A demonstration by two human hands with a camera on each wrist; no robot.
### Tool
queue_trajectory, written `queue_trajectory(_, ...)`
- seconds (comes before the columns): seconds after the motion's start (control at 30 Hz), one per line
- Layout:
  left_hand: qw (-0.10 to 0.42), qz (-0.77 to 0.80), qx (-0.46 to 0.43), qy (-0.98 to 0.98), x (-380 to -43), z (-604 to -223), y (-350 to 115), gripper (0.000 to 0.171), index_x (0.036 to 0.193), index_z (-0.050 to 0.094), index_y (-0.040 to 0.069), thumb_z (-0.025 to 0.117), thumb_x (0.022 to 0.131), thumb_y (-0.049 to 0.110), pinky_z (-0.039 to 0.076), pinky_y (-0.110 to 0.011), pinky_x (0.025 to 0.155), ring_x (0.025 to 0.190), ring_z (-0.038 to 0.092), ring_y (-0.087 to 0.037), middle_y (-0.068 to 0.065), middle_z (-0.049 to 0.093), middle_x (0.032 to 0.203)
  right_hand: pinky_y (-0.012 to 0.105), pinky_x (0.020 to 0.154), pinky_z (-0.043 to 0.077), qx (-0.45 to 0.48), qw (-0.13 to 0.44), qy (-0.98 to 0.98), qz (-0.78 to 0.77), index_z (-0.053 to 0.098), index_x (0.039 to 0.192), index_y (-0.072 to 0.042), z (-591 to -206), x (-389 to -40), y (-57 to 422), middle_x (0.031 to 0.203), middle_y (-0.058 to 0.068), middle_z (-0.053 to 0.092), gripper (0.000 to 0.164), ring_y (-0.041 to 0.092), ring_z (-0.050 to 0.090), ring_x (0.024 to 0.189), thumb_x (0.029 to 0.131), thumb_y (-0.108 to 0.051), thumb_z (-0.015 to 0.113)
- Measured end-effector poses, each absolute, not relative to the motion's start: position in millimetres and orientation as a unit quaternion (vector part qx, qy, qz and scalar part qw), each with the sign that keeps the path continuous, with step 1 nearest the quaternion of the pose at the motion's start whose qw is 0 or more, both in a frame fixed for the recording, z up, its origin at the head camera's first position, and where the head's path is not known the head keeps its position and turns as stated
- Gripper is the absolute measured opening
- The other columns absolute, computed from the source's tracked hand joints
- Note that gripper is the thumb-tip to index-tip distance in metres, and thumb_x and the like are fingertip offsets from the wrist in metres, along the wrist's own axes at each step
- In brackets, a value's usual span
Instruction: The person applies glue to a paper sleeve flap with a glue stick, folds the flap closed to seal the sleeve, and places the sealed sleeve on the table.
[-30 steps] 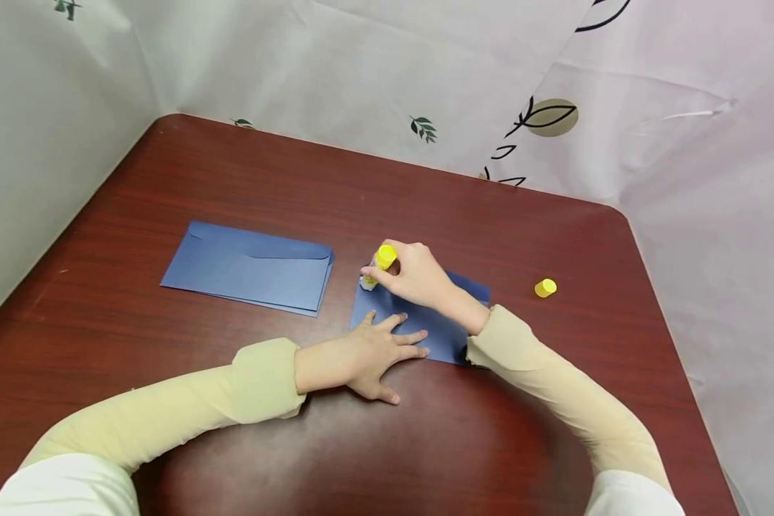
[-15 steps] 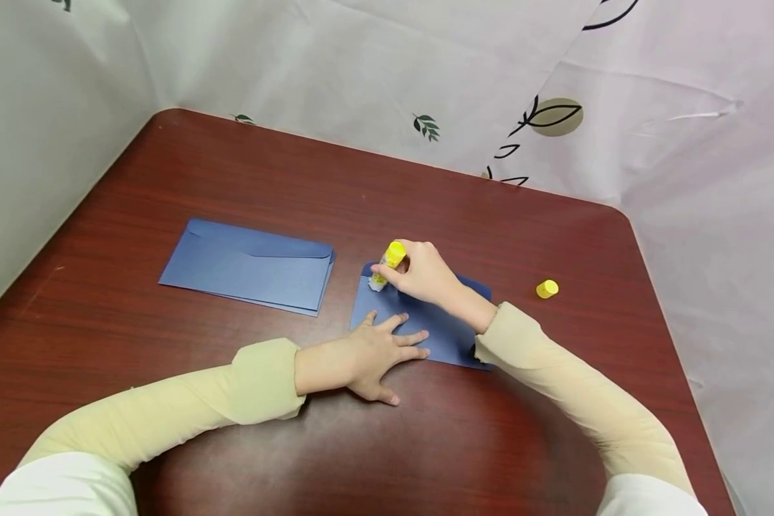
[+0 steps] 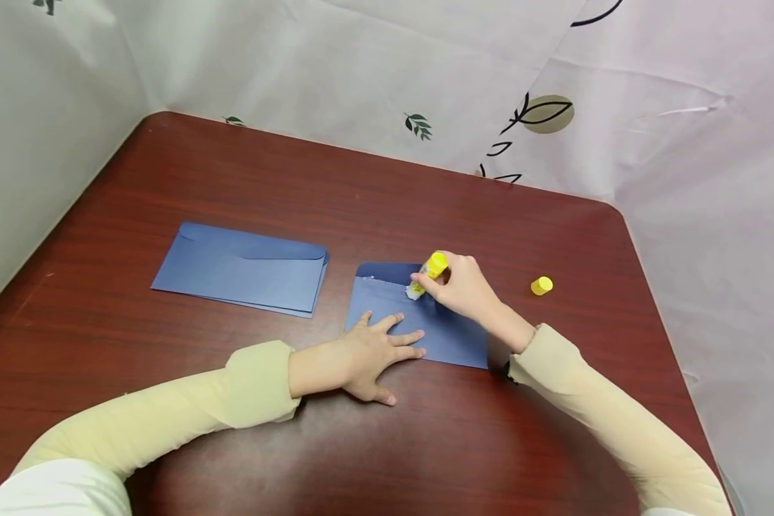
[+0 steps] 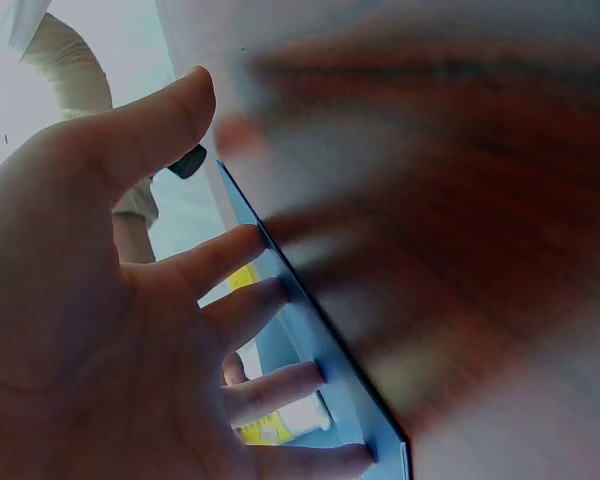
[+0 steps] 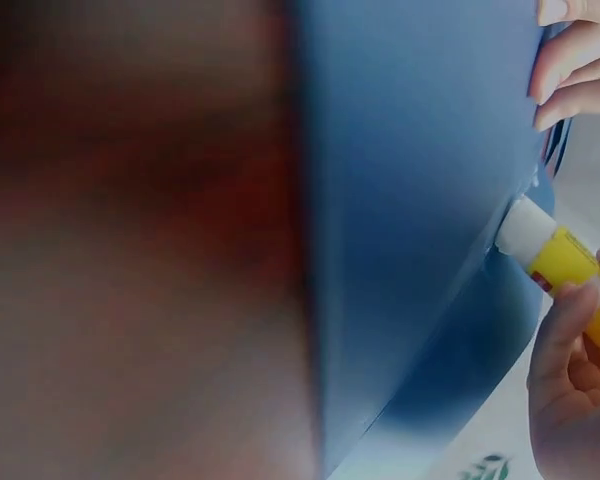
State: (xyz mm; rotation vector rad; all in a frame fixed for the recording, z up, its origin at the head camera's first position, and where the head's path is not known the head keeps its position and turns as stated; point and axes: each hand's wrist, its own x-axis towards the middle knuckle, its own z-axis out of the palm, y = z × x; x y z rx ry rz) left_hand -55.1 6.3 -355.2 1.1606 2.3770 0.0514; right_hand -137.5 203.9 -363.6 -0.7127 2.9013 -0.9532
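A blue envelope lies on the table with its flap folded out at the far side. My left hand rests on it, fingers spread and the thumb off its near edge. In the left wrist view those fingertips lie along the envelope's edge. My right hand holds a yellow glue stick, tilted, white end down near the flap's fold. The right wrist view shows the glue stick's white end right at the fold line. A whitish streak marks the fold's left part.
To the left lie blue envelopes, stacked slightly askew. A yellow cap stands right of the right hand on the brown table. Pale patterned sheeting hangs behind the table and along its sides.
My right hand has moved the glue stick rightward along the fold, from the envelope's left corner toward its middle, uncovering the flap's left part. My left hand stays in place on the envelope.
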Motion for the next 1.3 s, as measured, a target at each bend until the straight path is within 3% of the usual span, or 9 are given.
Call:
queue_trajectory(0.57,0.256,0.025,0.420,0.870,-56.8,-348.3,2.3,0.077,0.150,0.031,0.037,0.062,0.084,0.060,0.021,-0.064,0.113,0.150,0.010,-0.026,0.015,0.016,0.161,0.020,0.048,0.040,-0.126,-0.040,0.950,-0.284,0.063,0.080,-0.009,-360.6,-116.9,278.8,0.062,0.003,0.058,0.020,0.010,0.047,0.051,0.083,-0.025,0.075)
queue_trajectory(0.87,0.247,0.036,0.428,0.869,-57.1,-347.5,3.5,0.074,0.149,0.034,0.034,0.061,0.085,0.060,0.025,-0.063,0.111,0.150,0.014,-0.026,0.014,0.020,0.160,0.021,0.049,0.037,-0.095,-0.046,0.956,-0.273,0.061,0.075,-0.009,-360.1,-114.3,296.0,0.059,0.001,0.055,0.026,0.008,0.044,0.051,0.085,-0.030,0.072)
queue_trajectory(1.0,0.244,0.061,0.434,0.865,-58.2,-346.6,5.7,0.069,0.147,0.039,0.030,0.060,0.087,0.056,0.030,-0.063,0.109,0.147,0.020,-0.027,0.012,0.027,0.158,0.023,0.048,0.038,-0.070,-0.007,0.959,-0.275,0.061,0.074,-0.010,-357.5,-116.1,303.5,0.056,0.001,0.053,0.030,0.010,0.045,0.048,0.086,-0.035,0.070)
queue_trajectory(1.13,0.244,0.074,0.435,0.863,-61.8,-343.8,7.7,0.064,0.145,0.044,0.026,0.060,0.089,0.052,0.033,-0.061,0.107,0.144,0.026,-0.025,0.012,0.033,0.155,0.027,0.047,0.046,-0.050,0.065,0.946,-0.313,0.064,0.082,-0.007,-352.5,-120.0,313.3,0.060,0.005,0.058,0.033,0.013,0.052,0.047,0.089,-0.039,0.066)
queue_trajectory(1.3,0.243,0.056,0.439,0.863,-64.7,-342.3,8.3,0.060,0.144,0.044,0.027,0.061,0.090,0.048,0.035,-0.054,0.107,0.142,0.027,-0.024,0.014,0.034,0.154,0.025,0.046,0.045,-0.012,0.094,0.886,-0.455,0.064,0.086,-0.006,-346.5,-124.2,325.9,0.059,0.001,0.058,0.023,0.010,0.049,0.048,0.091,-0.029,0.065)
